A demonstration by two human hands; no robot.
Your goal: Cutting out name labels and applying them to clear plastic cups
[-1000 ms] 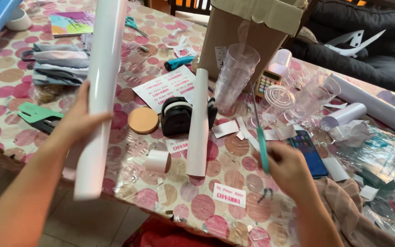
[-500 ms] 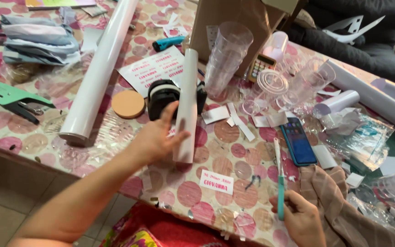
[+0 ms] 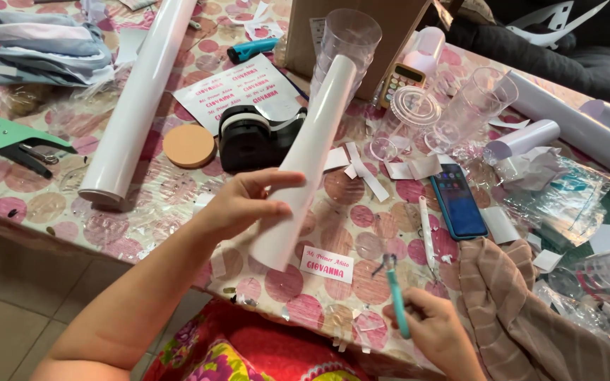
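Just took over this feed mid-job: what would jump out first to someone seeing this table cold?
First, the left hand at centre, gripping a white roll lifted at a slant above the pink-dotted tablecloth. Next, the right hand at the bottom edge, holding a teal-handled tool. Behind them lie a longer white roll on the left, a black tape dispenser at centre, and clear plastic cups by the cardboard box.

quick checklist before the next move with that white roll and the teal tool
1. Left hand has a grip on the white roll: ok.
2. Right hand holds the teal tool: ok.
3. Roll's lower end off the table: ok, lifted and tilted.
4. Tool tip away from the left hand: ok.
5. Phone clear of the roll: ok.
6. Roll's loose edge findable: cannot tell.
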